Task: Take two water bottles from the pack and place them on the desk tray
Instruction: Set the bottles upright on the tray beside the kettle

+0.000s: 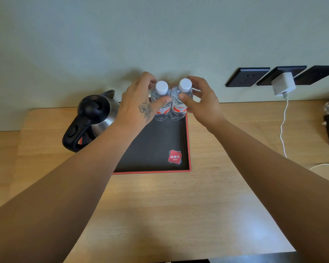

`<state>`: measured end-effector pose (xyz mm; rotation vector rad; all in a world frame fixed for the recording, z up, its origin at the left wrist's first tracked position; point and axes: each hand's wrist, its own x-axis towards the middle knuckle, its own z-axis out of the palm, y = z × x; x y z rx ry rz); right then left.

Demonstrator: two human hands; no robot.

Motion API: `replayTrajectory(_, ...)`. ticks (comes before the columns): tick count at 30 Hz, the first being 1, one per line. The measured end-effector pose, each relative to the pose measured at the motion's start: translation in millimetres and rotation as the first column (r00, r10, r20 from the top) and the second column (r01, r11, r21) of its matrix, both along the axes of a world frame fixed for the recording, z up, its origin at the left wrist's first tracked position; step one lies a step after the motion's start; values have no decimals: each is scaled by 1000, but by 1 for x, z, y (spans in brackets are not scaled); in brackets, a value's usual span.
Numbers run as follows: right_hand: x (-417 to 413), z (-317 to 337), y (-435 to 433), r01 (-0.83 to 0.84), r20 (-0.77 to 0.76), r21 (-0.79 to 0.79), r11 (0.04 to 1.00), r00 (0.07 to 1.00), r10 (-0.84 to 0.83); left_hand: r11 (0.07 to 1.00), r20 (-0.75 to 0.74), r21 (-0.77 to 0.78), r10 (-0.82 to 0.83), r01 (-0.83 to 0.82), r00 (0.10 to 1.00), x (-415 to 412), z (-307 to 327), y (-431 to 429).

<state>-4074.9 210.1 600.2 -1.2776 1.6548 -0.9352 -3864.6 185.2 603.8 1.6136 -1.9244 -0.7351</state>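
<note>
Two bottles, left bottle [160,100] and right bottle [179,100], stand upright and side by side, touching or nearly so, at the far end of the tray [156,147], just above frame centre. The left hand [139,103] curls around the left bottle, thumb on its front. The right hand [201,101] cups the right bottle, thumb on its near side; whether either grip is firm or slackening cannot be told. A kettle [95,118] sits at the tray's left edge; a charger [282,85] is plugged into a socket at upper right. The pack is not in view. Judged from this: both bottles are placed; only release remains.
</note>
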Motion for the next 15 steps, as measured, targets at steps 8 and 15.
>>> replayTrajectory(8,6,-35,19,99,53,229,968,992,-114,718,-234,672,438,-181,868,-2,-48,23)
replayTrajectory(15,15,-67,28,108,242,394,913,946,-216,525,-434,850,647,47,627,-15,-66,25)
